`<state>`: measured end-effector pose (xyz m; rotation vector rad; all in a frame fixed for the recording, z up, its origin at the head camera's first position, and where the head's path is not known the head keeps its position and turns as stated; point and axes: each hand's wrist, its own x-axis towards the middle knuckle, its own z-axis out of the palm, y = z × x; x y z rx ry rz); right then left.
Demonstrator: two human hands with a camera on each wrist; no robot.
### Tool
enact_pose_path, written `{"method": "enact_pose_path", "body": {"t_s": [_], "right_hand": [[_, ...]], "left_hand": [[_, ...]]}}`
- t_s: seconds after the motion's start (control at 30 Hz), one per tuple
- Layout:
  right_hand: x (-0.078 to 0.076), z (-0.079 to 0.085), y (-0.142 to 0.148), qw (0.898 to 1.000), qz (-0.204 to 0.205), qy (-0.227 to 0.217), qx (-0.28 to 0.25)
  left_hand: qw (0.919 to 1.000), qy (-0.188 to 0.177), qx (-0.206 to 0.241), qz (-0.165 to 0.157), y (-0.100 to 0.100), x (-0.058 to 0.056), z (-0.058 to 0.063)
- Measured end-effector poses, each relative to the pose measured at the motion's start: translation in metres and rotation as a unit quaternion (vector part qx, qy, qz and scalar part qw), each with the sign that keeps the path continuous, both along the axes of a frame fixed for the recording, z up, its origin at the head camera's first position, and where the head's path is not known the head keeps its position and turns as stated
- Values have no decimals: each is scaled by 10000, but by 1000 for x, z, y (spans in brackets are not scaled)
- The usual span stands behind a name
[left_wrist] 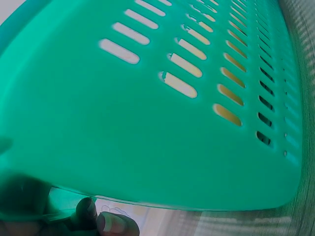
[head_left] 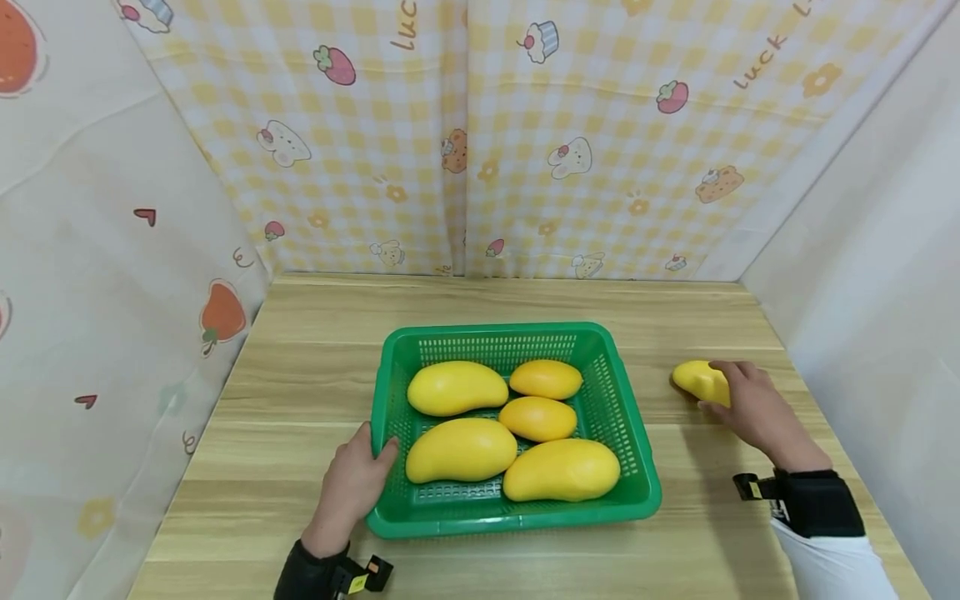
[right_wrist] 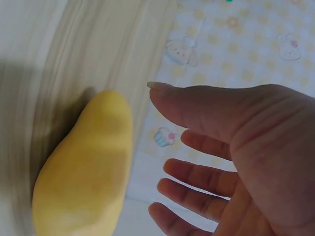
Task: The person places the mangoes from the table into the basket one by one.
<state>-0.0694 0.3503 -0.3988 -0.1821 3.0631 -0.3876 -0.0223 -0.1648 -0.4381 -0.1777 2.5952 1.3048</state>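
Note:
A green plastic basket [head_left: 633, 450] with slotted walls sits mid-table and holds several yellow mangoes, among them a large one [head_left: 561, 471] at its front right and a smaller one [head_left: 546, 379] at the back. My left hand [head_left: 354, 477] grips the basket's left rim, thumb on the inner side; in the left wrist view its fingertips [left_wrist: 115, 223] show below the basket wall. Off to the right lies a single mango [right_wrist: 83, 172] on the wood. My right hand [head_left: 761, 408] hovers over that mango with fingers spread, and the right wrist view shows a gap between thumb and fruit.
The wood-grain table [head_left: 315, 333] meets a yellow checked curtain [head_left: 510, 208] at the back. White cloth walls flank it on the left [head_left: 112, 333] and right [head_left: 862, 250].

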Motion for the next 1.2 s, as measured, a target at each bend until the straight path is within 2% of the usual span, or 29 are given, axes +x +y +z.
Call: {"method": "enact_pose_path", "body": {"t_s": [0.3, 0.7, 0.93, 1.2], "right_hand": [[-4, -7, 14, 9997, -162, -204, 19], [-11, -19, 28, 9962, -494, -717, 80], [-12, -21, 36, 9956, -650, -666, 101], [-10, -22, 41, 9954, -752, -587, 100]], "left_hand": [[10000, 62, -9, 3, -1, 0, 0], [9999, -67, 126, 47, 0, 0, 1], [10000, -45, 33, 58, 1, 0, 1], [9998, -85, 141, 83, 1, -1, 1]]}}
